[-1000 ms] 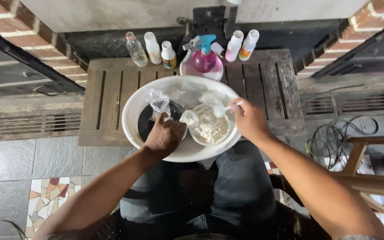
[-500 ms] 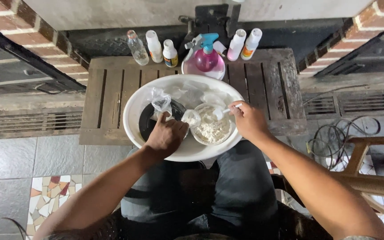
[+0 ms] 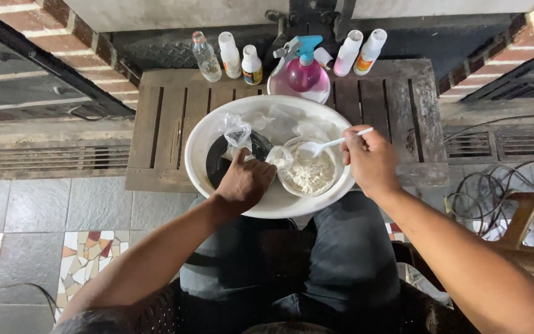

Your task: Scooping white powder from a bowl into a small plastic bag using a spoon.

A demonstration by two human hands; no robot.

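A big white basin point(image 3: 205, 139) rests on my lap and the edge of a low wooden table point(image 3: 168, 111). Inside it stands a clear bowl of white powder point(image 3: 309, 173), a black round lid or dish point(image 3: 220, 167) and some crumpled clear plastic bags point(image 3: 237, 131). My left hand point(image 3: 243, 182) pinches a small clear bag point(image 3: 279, 158) holding a little powder, next to the bowl's left rim. My right hand point(image 3: 371, 159) grips a white plastic spoon point(image 3: 332, 145) whose bowl hovers over the powder.
At the table's far edge stand a clear bottle point(image 3: 206, 57), two small white bottles point(image 3: 240, 59), a pink spray bottle with a teal trigger point(image 3: 304, 69) and two more white bottles point(image 3: 360, 51). Coiled cables point(image 3: 495, 192) and a wooden chair point(image 3: 529, 229) lie to the right.
My right hand has shifted slightly right and up with the spoon, tilting it over the powder bowl. My left hand stays at the small bag.
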